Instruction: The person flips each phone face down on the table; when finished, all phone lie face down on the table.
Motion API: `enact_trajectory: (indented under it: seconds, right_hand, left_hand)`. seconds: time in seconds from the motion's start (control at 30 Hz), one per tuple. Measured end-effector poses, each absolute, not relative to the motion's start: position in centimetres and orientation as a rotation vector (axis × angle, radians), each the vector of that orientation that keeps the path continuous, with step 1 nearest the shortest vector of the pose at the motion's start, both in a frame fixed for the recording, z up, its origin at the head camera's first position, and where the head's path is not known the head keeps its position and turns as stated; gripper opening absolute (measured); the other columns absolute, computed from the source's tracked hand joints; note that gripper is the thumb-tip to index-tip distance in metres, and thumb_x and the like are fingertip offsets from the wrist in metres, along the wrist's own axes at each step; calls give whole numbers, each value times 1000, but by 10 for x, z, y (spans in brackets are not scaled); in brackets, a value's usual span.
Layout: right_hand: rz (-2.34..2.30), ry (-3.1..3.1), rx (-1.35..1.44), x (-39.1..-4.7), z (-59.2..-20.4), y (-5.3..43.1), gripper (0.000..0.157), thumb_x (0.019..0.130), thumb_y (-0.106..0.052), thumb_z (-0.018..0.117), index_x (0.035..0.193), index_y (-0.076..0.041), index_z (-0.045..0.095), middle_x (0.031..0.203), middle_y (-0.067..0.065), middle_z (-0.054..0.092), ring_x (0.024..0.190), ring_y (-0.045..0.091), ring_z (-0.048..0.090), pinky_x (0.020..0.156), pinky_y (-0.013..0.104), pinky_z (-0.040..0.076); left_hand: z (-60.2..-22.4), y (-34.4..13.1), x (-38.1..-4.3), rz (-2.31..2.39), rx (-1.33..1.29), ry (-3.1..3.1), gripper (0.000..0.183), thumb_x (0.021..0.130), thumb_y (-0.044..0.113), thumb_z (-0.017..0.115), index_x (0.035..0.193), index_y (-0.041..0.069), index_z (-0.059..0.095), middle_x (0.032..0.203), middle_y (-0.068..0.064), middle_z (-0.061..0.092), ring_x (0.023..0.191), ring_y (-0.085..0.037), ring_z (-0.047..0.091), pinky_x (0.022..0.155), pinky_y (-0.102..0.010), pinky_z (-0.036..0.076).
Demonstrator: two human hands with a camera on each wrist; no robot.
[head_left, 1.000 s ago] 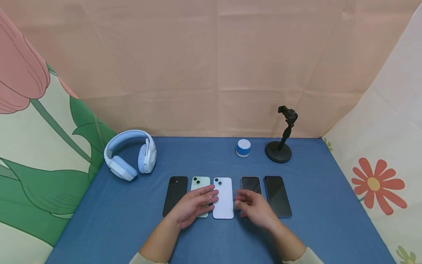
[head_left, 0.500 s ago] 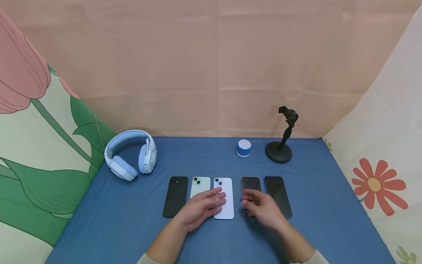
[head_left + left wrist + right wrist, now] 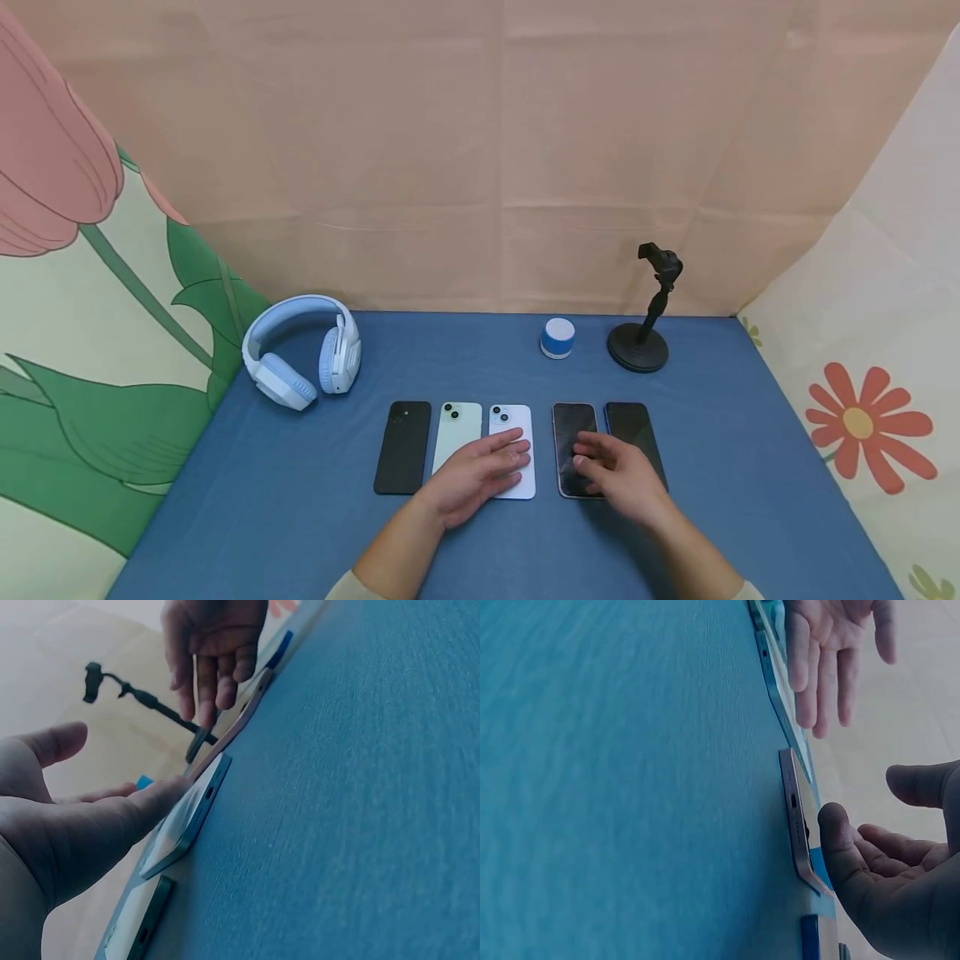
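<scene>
White phone (image 3: pixel 513 419) & pink-rimmed phone (image 3: pixel 566 442), prob. light, stiff, slick, fragile, best held by long edges, lie on blue cloth (image 3: pixel 315 500) below empty L hand (image 3: pixel 474 479), fingers straight, & empty R hand (image 3: pixel 621 479), fingers loosely bent

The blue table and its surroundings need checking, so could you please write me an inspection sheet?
Surface: blue table, finely textured
Job's things: black phone, pale green phone, white phone, cameras up; pink-edged phone, far-right phone, dark faces up
Clutter: blue headphones, blue-and-white container, black stand, all farther back
Hands: left hand over the white phone, right hand over the last two phones; neither holds anything
Cables: nothing seen
Surroundings: beige backdrop; flower-printed left sheet, right sheet
</scene>
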State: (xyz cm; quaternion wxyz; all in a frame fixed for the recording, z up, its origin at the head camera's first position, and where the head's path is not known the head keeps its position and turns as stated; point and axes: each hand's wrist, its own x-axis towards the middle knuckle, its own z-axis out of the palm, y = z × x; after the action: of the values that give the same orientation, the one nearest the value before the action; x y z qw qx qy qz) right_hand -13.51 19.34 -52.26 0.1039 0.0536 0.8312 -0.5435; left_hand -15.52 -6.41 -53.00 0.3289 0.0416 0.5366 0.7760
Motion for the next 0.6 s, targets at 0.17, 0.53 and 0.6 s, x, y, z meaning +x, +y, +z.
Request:
enact_trajectory:
  seconds: [0.17,0.53,0.6]
  right_hand:
    - [-1618,2459,167,-134,-522,200,44,98,-11,71,139,1,61,125,15,71,100,25,72,70,36,63]
    - [-1606,2472,190,-131,-522,210,44,99,-11,70,140,1,60,127,18,70,102,25,71,69,34,62]
    - [-1604,2480,193,-131,-523,212,45,99,-12,70,140,0,60,127,17,70,103,25,70,69,33,62]
  left_hand:
    - [-529,-59,-155,2014,124,1402,64,106,17,60,160,-4,31,162,-23,37,150,-37,37,121,-47,35]
    - [-530,-45,-157,2002,109,1407,67,103,15,64,160,-2,33,162,-23,38,149,-36,39,121,-47,34]
    - [-532,-41,-157,1996,114,1412,68,102,15,63,160,-3,32,162,-23,37,149,-36,38,121,-47,34]
